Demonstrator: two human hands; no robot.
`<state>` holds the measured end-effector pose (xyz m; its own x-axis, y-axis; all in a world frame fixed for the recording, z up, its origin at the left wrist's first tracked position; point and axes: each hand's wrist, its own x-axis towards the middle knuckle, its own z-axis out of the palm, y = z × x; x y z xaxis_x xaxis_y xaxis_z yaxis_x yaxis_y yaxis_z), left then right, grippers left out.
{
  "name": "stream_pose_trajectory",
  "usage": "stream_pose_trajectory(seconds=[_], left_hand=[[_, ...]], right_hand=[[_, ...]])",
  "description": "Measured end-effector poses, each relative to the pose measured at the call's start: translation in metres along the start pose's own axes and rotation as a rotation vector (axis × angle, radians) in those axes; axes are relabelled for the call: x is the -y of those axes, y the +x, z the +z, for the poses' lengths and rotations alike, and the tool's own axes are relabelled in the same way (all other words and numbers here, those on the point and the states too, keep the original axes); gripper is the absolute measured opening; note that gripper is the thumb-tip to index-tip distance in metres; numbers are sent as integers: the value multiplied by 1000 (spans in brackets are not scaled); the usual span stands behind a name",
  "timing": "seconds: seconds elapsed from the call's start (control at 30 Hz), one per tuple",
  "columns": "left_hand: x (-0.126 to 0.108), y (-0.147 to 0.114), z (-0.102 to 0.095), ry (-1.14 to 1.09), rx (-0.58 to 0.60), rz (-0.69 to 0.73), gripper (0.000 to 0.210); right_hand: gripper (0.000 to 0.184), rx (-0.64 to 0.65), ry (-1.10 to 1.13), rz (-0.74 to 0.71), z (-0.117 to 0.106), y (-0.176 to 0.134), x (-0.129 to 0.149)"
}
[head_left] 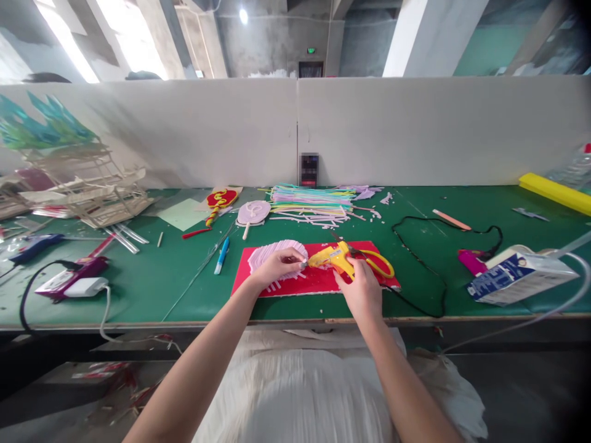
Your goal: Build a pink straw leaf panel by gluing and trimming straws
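Observation:
My right hand [362, 289] is closed round the handle of a yellow glue gun [339, 255], whose front end points left. Its tip lies close to the fingertips of my left hand [279, 266], which are pinched together; whatever is between them is too small to make out. Under the left hand lies a pale pink piece of ridged strips [272, 252], partly covered by the fingers. Both hands are over a red board [318, 283]. Scissors with yellow handles [385, 266] lie at the board's right, partly hidden behind the glue gun and right hand.
Coloured strips [314, 200] lie in a bundle behind the board, beside a pink round piece [253, 213] and a red-and-yellow piece [221, 200]. A blue pen [222, 255], power strip [76, 277], black cable [420, 264] and milk carton [517, 277] surround the work area.

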<state>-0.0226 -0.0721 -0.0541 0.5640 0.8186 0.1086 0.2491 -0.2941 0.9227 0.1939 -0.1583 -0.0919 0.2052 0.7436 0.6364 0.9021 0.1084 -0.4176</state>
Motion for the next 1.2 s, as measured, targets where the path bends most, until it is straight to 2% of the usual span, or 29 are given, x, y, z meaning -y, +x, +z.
stream_pose_trajectory(seconds=[0.17, 0.4, 0.63, 1.2], left_hand=[[-3, 0, 1, -30, -16, 34, 37], [1, 1, 2, -12, -42, 6, 42], [4, 1, 1, -31, -32, 47, 36], [8, 1, 0, -22, -18, 71, 37]], right_hand=[[24, -21, -21, -30, 0, -1, 0], [22, -20, -25, -49, 0, -3, 2], [21, -20, -32, -65, 0, -5, 2], [18, -60, -25, -104, 0, -5, 1]])
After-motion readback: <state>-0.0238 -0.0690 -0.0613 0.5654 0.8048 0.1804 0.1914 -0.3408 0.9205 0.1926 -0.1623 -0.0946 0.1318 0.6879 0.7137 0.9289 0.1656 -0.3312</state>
